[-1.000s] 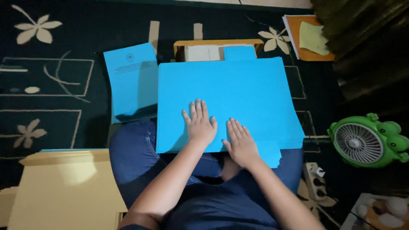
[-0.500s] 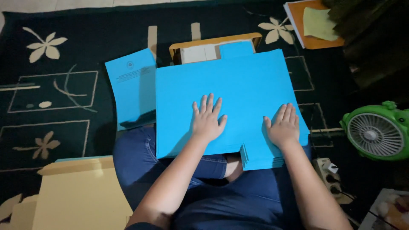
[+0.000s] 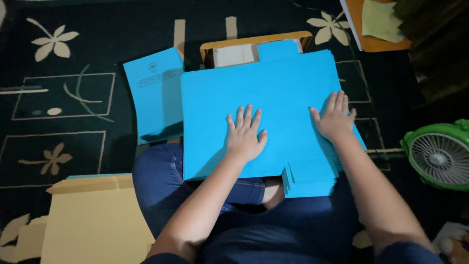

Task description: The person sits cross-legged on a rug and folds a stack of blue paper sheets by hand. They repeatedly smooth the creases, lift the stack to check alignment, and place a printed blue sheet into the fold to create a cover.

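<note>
Flat and spread, the left hand (image 3: 244, 134) presses mid-sheet and the right hand (image 3: 334, 117) by the right edge of the blue folder stack (image 3: 273, 93) on the lap, near the green fan (image 3: 437, 156).

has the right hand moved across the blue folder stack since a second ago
Yes. The right hand slid from beside the left hand, near the lower middle of the stack of bright blue card folders, out toward the stack's right edge, nearer the green fan.

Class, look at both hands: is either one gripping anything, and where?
Nothing is gripped. The left hand and right hand lie flat, palms down, on the blue folder stack.
</note>
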